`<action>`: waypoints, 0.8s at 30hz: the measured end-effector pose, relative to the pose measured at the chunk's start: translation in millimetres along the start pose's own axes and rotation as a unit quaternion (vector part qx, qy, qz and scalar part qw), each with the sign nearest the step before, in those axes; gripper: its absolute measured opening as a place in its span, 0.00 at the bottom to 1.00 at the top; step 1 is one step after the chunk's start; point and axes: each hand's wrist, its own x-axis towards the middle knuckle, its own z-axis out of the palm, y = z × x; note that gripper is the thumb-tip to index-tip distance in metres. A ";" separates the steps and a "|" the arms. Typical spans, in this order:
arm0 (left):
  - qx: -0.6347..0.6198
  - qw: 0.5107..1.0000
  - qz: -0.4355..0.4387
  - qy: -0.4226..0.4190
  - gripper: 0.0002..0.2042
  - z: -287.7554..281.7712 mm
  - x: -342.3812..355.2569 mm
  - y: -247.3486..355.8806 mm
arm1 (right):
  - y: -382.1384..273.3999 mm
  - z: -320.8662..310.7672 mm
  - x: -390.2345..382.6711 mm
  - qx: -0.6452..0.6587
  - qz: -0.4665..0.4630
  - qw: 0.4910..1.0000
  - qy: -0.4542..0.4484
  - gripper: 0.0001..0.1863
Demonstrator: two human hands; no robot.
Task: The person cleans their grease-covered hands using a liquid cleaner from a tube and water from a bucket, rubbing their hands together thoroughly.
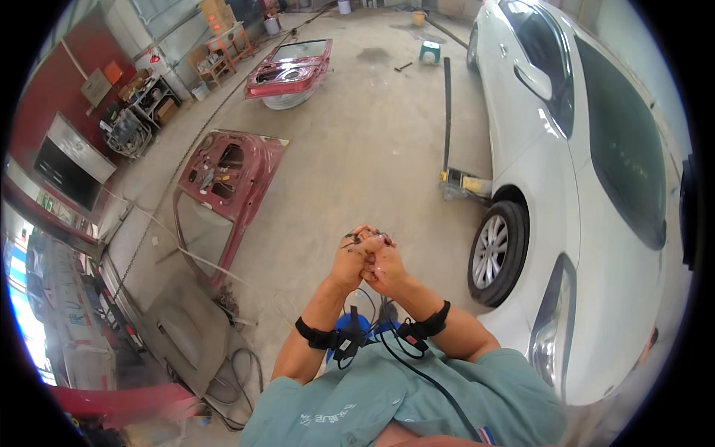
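My left hand (350, 258) and my right hand (385, 267) meet in front of my chest, fingers curled and pressed against each other. Dark smears cover the fingers and knuckles of both. Something thin and dark shows at the top of the fingers; whether it is a held thing or only grime, I cannot make out. Both wrists carry black straps (319, 337) with small boxes and cables. To the right of my hands is the front wheel (491, 252) of a white car (538, 179).
A yellow-ended jack (465, 184) with a long dark handle reaches toward the car. Left lie a red car door (257, 175) and, farther off, another red door (316, 71) on a round pale support. A green stool (430, 51) stands far ahead. A hose (242, 372) loops at lower left.
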 end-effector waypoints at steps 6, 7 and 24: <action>-0.033 0.994 -0.015 0.099 0.05 -33.6 143.0 24.4 | 42.0 -28.4 133.8 0.047 0.175 0.980 0.078 0.10; -0.039 0.994 -0.010 0.102 0.06 -39.2 169.4 28.4 | 61.8 -34.1 155.8 0.004 0.145 0.986 0.083 0.10; 0.164 0.969 -0.106 0.153 0.22 -153.4 586.3 219.4 | 238.0 -99.0 546.5 -0.487 -0.011 0.862 -0.139 0.08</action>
